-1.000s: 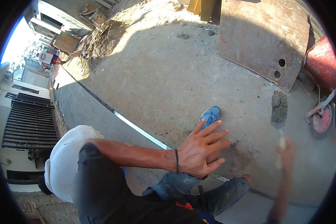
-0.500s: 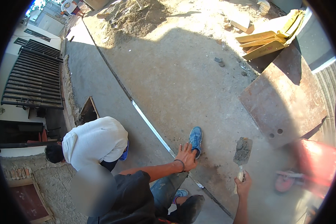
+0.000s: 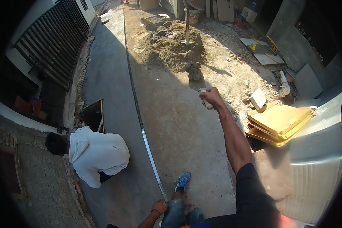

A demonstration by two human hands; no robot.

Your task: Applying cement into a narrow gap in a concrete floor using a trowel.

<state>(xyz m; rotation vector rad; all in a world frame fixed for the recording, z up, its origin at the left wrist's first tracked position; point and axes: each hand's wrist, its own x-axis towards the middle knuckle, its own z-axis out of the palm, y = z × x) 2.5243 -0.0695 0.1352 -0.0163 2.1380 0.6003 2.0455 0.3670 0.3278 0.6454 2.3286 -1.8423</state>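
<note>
My right hand [image 3: 212, 98] is stretched forward, wrapped around the pale handle of a trowel [image 3: 197, 84]. A lump of grey mortar [image 3: 194, 73] sits on its blade, which points toward the heap of sand or mortar [image 3: 171, 45]. Low in the view, my left hand [image 3: 159, 206] is beside my bent knee, fingers curled; whatever they close on, if anything, is hidden. Close to that hand ends a long silver straightedge [image 3: 151, 161], lying along the border of the smooth grey strip [image 3: 114, 83].
A person in a white hooded top [image 3: 100, 152] crouches at left, near an opening with a wooden frame [image 3: 95, 114]. Yellow folded sacks or boards [image 3: 279, 119] and a pale block [image 3: 258, 98] lie at right. A pole [image 3: 187, 24] stands in the heap. Barred metalwork [image 3: 51, 43] lines the left wall.
My right hand has carried the loaded trowel forward and up, toward the heap. My left hand, spread above my shoe before, is now curled by my knee. The view has shifted to show more ahead.
</note>
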